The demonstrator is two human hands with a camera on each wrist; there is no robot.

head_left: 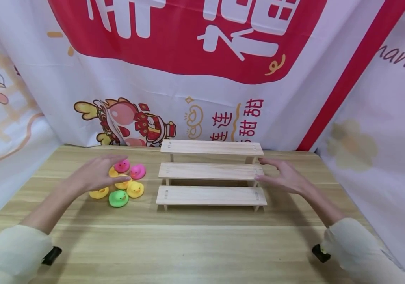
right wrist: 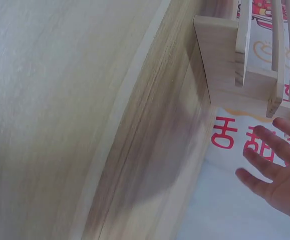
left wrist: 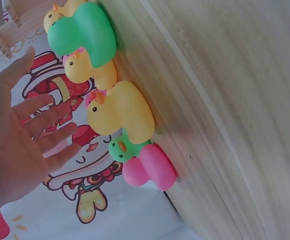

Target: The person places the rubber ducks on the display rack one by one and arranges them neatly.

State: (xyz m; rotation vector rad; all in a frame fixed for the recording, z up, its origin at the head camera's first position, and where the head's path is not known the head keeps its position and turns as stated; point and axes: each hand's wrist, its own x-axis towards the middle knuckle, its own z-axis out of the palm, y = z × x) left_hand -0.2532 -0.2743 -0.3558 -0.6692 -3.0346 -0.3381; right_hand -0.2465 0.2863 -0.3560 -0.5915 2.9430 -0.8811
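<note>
My left hand (head_left: 101, 172) hovers over a cluster of small toy ducks, its fingers spread and holding nothing. Among them are a green duck (head_left: 119, 198), a yellow duck (head_left: 135, 189) and a pink duck (head_left: 138, 171); part of the cluster is hidden under the hand. In the left wrist view another pink duck (left wrist: 151, 167) shows beside a yellow duck (left wrist: 122, 112). A three-tier wooden display stand (head_left: 211, 171) stands in the middle of the table. At its right end is my right hand (head_left: 283, 176), fingers extended and fingertips close to the upper tiers.
The wood-grain table (head_left: 202, 244) reaches back to a printed cloth backdrop (head_left: 145, 83) with red and white lettering. Cloth walls (head_left: 383, 130) also rise at both sides. The stand's back edge lies near the backdrop.
</note>
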